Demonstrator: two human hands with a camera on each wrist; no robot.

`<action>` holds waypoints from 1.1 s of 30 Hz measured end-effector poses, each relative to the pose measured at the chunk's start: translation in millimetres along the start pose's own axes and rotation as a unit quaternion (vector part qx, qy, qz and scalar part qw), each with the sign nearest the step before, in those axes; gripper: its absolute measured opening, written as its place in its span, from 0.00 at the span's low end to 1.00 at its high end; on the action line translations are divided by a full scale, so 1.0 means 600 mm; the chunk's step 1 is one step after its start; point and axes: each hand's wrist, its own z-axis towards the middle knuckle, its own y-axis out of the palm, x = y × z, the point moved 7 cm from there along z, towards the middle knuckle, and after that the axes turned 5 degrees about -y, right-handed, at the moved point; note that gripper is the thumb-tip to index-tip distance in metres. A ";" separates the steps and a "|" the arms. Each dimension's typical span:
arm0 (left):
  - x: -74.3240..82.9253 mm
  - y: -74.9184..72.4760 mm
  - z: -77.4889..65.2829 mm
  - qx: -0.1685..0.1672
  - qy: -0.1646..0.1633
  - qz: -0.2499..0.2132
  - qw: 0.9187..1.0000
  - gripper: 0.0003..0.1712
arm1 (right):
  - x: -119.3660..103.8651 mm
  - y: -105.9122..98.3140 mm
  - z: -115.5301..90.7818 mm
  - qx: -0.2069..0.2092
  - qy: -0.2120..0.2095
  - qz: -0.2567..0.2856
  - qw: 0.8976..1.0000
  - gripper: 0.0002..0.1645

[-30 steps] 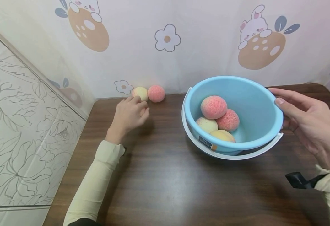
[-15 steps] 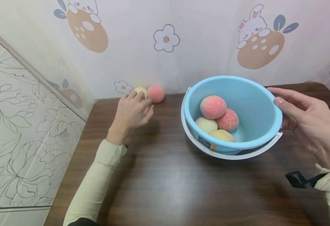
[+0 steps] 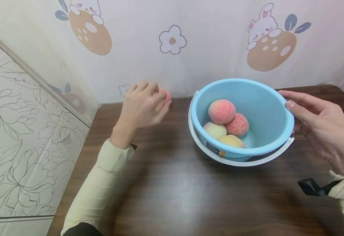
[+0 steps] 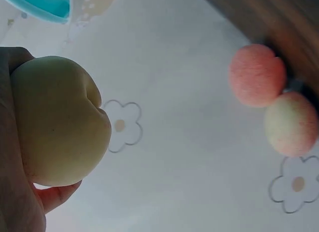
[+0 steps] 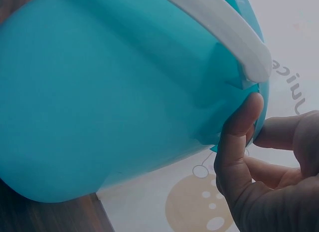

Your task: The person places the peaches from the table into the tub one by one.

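My left hand (image 3: 143, 106) grips a pale yellow peach (image 4: 60, 122), seen close up in the left wrist view and hidden by the hand in the head view. Behind that hand, at the table's back edge, lies a pink peach (image 3: 167, 95). The left wrist view shows this pink peach (image 4: 256, 76) beside a pale, pink-tinged peach (image 4: 291, 124). On the right, a light blue bucket (image 3: 272, 114) contains several peaches, among them a pink peach (image 3: 222, 111) and a yellow peach (image 3: 231, 141). My right hand (image 3: 326, 127) pinches the bucket's rim between thumb and fingers.
The bucket's white handle (image 3: 245, 164) hangs down along its front. Dark brown wood forms the table (image 3: 172, 193). A patterned wall covering (image 3: 207, 42) rises directly behind it, and a panel with flower line drawings (image 3: 21, 137) borders the left side.
My left hand has moved right and up from the back left of the table, with the pale yellow peach in its grip. The right hand and bucket stay almost where they were.
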 end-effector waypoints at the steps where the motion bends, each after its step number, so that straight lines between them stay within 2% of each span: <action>1: 0.002 -0.003 0.005 0.002 0.001 0.000 1.000 0.19 | 0.000 0.000 0.000 0.001 0.002 -0.001 1.000 0.26; 12: 0.036 -0.022 0.061 0.013 0.010 -0.032 0.999 0.15 | 0.001 0.000 0.000 -0.004 -0.002 -0.001 1.000 0.26; 19: 0.059 -0.021 0.092 0.010 0.020 -0.035 0.999 0.15 | 0.001 0.000 0.002 -0.005 -0.007 0.004 1.000 0.26; 27: 0.091 -0.022 0.114 0.027 0.050 -0.037 0.998 0.15 | 0.000 0.001 0.003 -0.004 -0.003 -0.006 1.000 0.26; 33: 0.114 -0.017 0.125 0.009 0.064 -0.035 0.997 0.17 | 0.000 -0.002 0.002 -0.002 0.003 -0.030 1.000 0.28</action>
